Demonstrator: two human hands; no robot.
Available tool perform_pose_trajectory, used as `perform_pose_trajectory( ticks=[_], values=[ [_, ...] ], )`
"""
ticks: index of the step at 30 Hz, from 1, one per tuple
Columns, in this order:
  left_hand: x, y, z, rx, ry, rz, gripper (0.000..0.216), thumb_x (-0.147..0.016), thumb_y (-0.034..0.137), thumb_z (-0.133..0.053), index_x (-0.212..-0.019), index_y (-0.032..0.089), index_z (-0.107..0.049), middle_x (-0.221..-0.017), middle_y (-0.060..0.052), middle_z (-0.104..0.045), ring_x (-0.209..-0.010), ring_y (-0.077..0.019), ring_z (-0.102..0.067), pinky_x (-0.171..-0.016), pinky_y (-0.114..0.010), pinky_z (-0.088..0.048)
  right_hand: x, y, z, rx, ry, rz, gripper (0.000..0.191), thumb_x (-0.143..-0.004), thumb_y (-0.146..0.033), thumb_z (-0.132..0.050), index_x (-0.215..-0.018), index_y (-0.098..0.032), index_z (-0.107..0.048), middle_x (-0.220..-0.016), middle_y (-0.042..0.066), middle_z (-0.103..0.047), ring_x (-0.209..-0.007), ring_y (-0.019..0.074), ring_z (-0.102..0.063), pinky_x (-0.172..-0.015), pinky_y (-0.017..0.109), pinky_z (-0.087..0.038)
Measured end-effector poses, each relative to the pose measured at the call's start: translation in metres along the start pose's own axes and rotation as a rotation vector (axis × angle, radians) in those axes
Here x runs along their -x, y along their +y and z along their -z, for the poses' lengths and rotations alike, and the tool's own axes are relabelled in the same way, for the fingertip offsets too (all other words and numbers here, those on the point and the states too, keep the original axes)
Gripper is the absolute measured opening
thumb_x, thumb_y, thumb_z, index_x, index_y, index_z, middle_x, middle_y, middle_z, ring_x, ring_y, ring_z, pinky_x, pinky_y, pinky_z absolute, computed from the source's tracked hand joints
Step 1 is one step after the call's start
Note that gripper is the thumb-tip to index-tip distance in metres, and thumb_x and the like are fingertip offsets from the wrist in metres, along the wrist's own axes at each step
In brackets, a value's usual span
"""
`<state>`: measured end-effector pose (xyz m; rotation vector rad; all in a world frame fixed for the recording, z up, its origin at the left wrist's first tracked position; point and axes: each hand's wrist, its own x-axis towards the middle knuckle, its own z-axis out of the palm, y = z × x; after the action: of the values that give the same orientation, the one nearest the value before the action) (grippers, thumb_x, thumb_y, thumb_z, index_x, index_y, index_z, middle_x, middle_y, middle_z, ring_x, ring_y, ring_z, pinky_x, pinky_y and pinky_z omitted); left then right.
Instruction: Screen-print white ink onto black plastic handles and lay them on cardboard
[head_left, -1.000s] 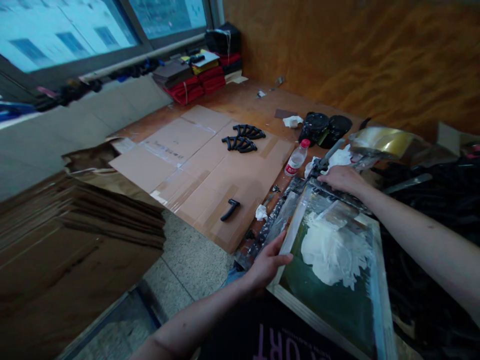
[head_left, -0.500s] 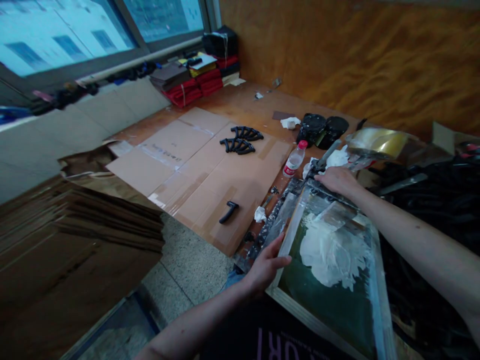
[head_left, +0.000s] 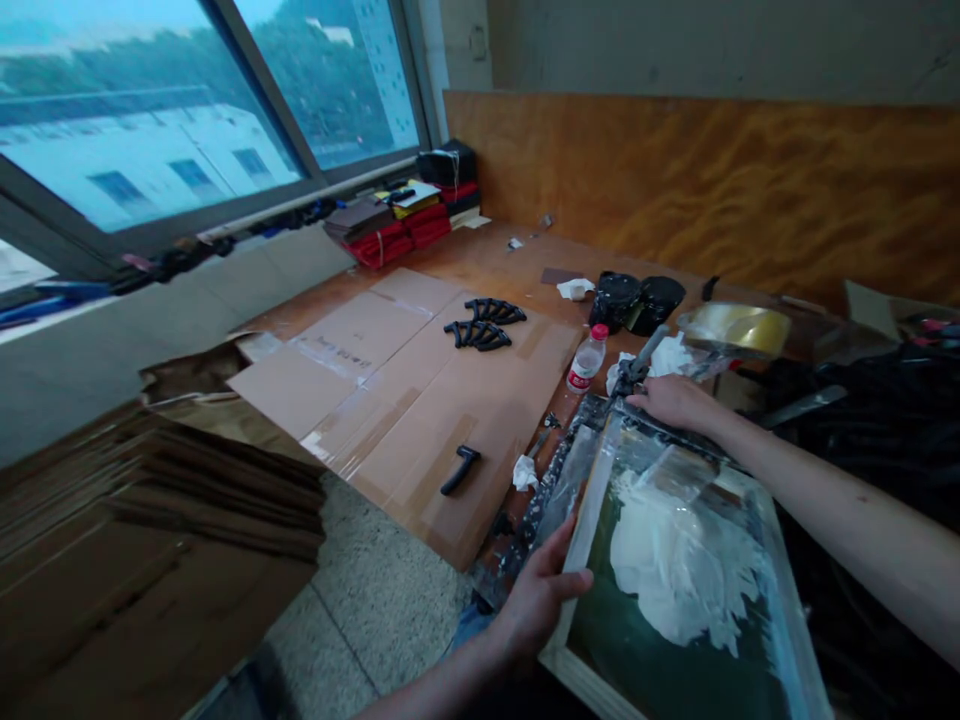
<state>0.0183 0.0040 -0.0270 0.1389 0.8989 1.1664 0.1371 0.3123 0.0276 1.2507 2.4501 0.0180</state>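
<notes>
A wooden-framed printing screen (head_left: 592,497) lies tilted at the lower right, with white paste (head_left: 679,555) spread over its green mesh. My left hand (head_left: 536,590) grips the screen's left rail, its thumb lying on top and its fingers curled under the edge. At the far end of the screen, my right hand (head_left: 671,402) is closed beside a grey metal clamp (head_left: 641,360); what its fingers hold is hidden. Near the cardboard's front edge lies a single black handle-shaped part (head_left: 459,470). Several similar black parts (head_left: 484,325) sit in two rows farther back.
Flattened cardboard (head_left: 405,400) covers much of the table. A red-capped bottle (head_left: 587,358), black tubs (head_left: 637,302) and a tape roll (head_left: 739,328) stand beyond the screen. Stacked cardboard (head_left: 165,560) is at lower left. Dark items (head_left: 885,430) are heaped at right.
The camera has tilted upward, so the table, screen and hands appear lower and more of the window and wall shows. Both hands keep their places at the screen.
</notes>
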Motion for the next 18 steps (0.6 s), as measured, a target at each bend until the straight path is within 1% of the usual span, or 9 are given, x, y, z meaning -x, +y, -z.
perform_pose_trajectory(
  ticks=[3,4,5,6,8,10,11,14,18],
  values=[
    [0.002,0.003,-0.002,-0.023,0.02,0.011,0.079,-0.065,0.01,-0.066,-0.139,0.026,-0.046,-0.14,-0.001,-0.053,-0.127,-0.03,-0.049,-0.106,-0.041,-0.04,0.001,-0.005,0.002,-0.033,-0.015,-0.091,0.052,-0.091,-0.047,-0.038,-0.096,-0.007,-0.071,-0.099,0.024,-0.069,-0.097,0.0316,-0.066,-0.077,0.035,-0.047],
    [0.003,0.003,-0.003,-0.035,0.027,0.005,0.078,-0.064,0.01,-0.066,-0.139,0.025,-0.047,-0.139,-0.001,-0.053,-0.128,-0.0297,-0.048,-0.106,-0.04,-0.04,0.002,-0.002,0.001,-0.047,-0.016,-0.091,0.053,-0.091,-0.048,-0.038,-0.098,-0.007,-0.071,-0.101,0.023,-0.069,-0.097,0.0316,-0.065,-0.078,0.035,-0.047],
    [0.003,0.003,-0.003,-0.043,0.03,-0.003,0.077,-0.064,0.009,-0.066,-0.138,0.025,-0.048,-0.14,-0.001,-0.053,-0.129,-0.0295,-0.048,-0.106,-0.039,-0.04,0.003,0.002,0.0,-0.065,-0.008,-0.06,0.052,-0.091,-0.049,-0.038,-0.103,-0.008,-0.07,-0.103,0.022,-0.069,-0.099,0.0313,-0.065,-0.079,0.036,-0.047],
    [0.003,0.003,-0.003,-0.042,0.026,-0.012,0.077,-0.064,0.009,-0.066,-0.137,0.024,-0.049,-0.14,-0.001,-0.052,-0.13,-0.0293,-0.047,-0.106,-0.039,-0.04,0.005,0.007,-0.001,-0.083,0.009,0.005,0.051,-0.091,-0.049,-0.04,-0.109,-0.01,-0.068,-0.106,0.02,-0.068,-0.101,0.0307,-0.064,-0.081,0.036,-0.047],
    [0.002,0.002,-0.001,-0.025,0.008,-0.02,0.078,-0.063,0.009,-0.067,-0.138,0.024,-0.048,-0.141,-0.001,-0.051,-0.129,-0.0294,-0.047,-0.105,-0.038,-0.041,0.007,0.018,-0.004,-0.105,0.05,0.189,0.047,-0.09,-0.047,-0.044,-0.12,-0.015,-0.062,-0.112,0.016,-0.067,-0.107,0.0282,-0.061,-0.087,0.035,-0.045],
    [0.001,0.0,0.0,-0.007,-0.008,-0.02,0.079,-0.064,0.01,-0.067,-0.139,0.024,-0.046,-0.142,-0.001,-0.051,-0.128,-0.0293,-0.049,-0.106,-0.039,-0.041,0.008,0.027,-0.008,-0.096,0.07,0.334,0.043,-0.089,-0.042,-0.048,-0.122,-0.018,-0.06,-0.111,0.013,-0.067,-0.108,0.0258,-0.059,-0.089,0.033,-0.044],
    [0.0,0.0,0.001,-0.004,-0.011,-0.025,0.079,-0.064,0.01,-0.067,-0.139,0.023,-0.046,-0.142,-0.001,-0.05,-0.127,-0.029,-0.05,-0.106,-0.039,-0.04,0.008,0.029,-0.009,-0.082,0.072,0.367,0.04,-0.089,-0.04,-0.049,-0.121,-0.018,-0.061,-0.109,0.012,-0.067,-0.107,0.0253,-0.059,-0.088,0.032,-0.044],
    [-0.001,-0.001,0.001,-0.01,-0.017,-0.032,0.079,-0.064,0.009,-0.067,-0.139,0.024,-0.047,-0.142,-0.002,-0.05,-0.128,-0.0285,-0.05,-0.107,-0.039,-0.039,0.005,0.028,-0.011,-0.03,0.08,0.346,0.036,-0.09,-0.038,-0.048,-0.113,-0.015,-0.064,-0.104,0.014,-0.068,-0.102,0.0256,-0.061,-0.086,0.032,-0.045],
    [0.0,0.0,0.0,-0.007,-0.015,0.002,0.078,-0.065,0.012,-0.067,-0.139,0.027,-0.046,-0.143,-0.001,-0.049,-0.128,-0.0298,-0.049,-0.108,-0.042,-0.038,0.005,0.018,-0.009,0.011,0.077,0.213,0.046,-0.091,-0.049,-0.044,-0.111,-0.013,-0.065,-0.102,0.018,-0.069,-0.098,0.0285,-0.064,-0.081,0.034,-0.047]
  ],
)
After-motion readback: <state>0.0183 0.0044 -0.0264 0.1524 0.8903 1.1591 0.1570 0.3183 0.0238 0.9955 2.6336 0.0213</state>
